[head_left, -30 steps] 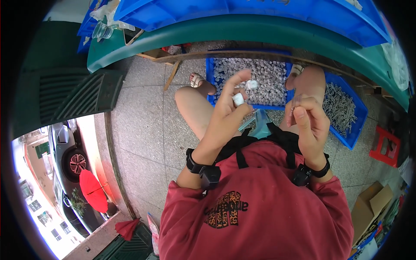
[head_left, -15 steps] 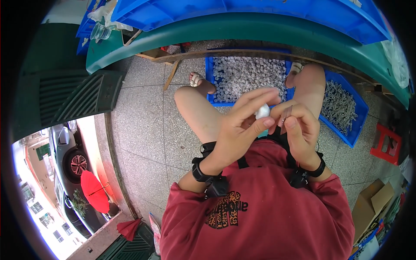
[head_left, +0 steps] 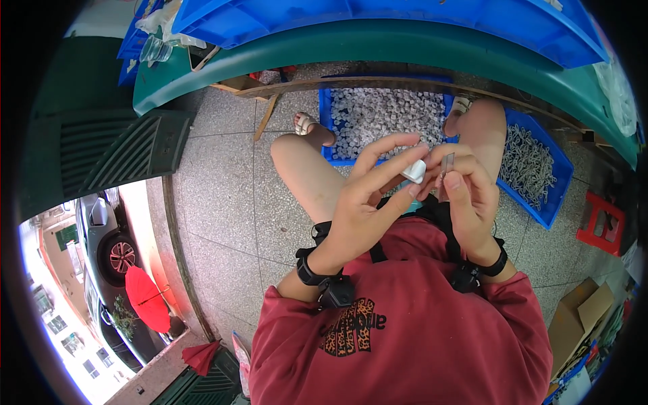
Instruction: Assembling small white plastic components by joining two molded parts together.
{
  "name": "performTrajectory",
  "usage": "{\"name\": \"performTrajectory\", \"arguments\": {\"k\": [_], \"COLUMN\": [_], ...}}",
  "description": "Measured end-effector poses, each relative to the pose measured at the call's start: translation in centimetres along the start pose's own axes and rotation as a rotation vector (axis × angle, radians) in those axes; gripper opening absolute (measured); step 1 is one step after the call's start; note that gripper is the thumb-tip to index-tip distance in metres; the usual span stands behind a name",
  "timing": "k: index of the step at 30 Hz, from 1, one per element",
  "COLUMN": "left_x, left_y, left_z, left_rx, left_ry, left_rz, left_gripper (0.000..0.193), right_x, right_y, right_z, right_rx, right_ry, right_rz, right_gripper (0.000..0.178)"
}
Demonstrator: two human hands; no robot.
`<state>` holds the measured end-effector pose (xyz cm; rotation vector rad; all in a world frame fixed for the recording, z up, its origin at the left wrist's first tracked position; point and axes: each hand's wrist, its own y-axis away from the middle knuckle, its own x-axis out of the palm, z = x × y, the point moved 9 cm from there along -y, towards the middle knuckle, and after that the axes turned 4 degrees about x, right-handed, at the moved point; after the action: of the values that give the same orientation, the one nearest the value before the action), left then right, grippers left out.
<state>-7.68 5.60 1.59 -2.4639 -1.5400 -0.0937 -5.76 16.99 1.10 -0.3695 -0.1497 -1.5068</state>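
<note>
— speckled stone floor (head_left: 223, 202) under everything, and the person seated over it with both hands raised in front of the chest. where does the small white cap (head_left: 414, 171) sit?

— pinched at the fingertips of the left hand (head_left: 364, 202). thumb and index close on it from below and the side, while the other fingers fan out loosely above. so that hand is part closed, gripping the cap.

— and the right hand (head_left: 469, 202)?

— curled shut around a thin clear strip (head_left: 445, 169), which stands nearly upright out of the fingers, long axis running up and down in the view. its lower end is hidden in the grip.

— how do the two pieces lie to each other?

— just beside one another. the cap is to the left of the strip, the gap very narrow; whether they touch cannot be told. each hand is at its own piece, and the left is the nearer one to the cap.

— further out?

— both bare knees, then a blue bin of pale small parts (head_left: 381, 118) beyond the hands on the floor, between the feet. a second blue bin of long pale pieces (head_left: 533, 169) lies to the right of the right knee. above them curves the green tabletop (head_left: 351, 40) edge with more blue crates on it. a red stool (head_left: 601, 223) stands far right, a cardboard box (head_left: 574, 317) lower right.
</note>
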Motion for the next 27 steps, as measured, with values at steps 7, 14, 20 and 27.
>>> {"name": "performTrajectory", "arguments": {"k": [7, 14, 20, 27], "left_x": [0.6, -0.9, -0.6, -0.6], "left_y": [0.2, 0.5, 0.5, 0.5], "left_z": [-0.6, -1.3, -2.1, -2.1], "left_rx": [0.009, 0.027, 0.098, 0.092], "left_ry": [-0.218, -0.135, -0.138, -0.109], "left_rz": [0.13, -0.046, -0.005, -0.019], "left_gripper": [0.046, 0.041, 0.036, 0.035], "right_x": [0.6, 0.4, 1.2, 1.1], "right_y": [0.2, 0.1, -0.2, -0.2], "right_z": [1.8, 2.0, 2.2, 2.1], "right_rx": [-0.133, -0.093, -0.086, -0.056], "right_ry": [0.259, 0.043, 0.172, 0.225], "right_rz": [0.044, -0.014, 0.095, 0.063], "right_gripper": [0.011, 0.009, 0.009, 0.008]}}
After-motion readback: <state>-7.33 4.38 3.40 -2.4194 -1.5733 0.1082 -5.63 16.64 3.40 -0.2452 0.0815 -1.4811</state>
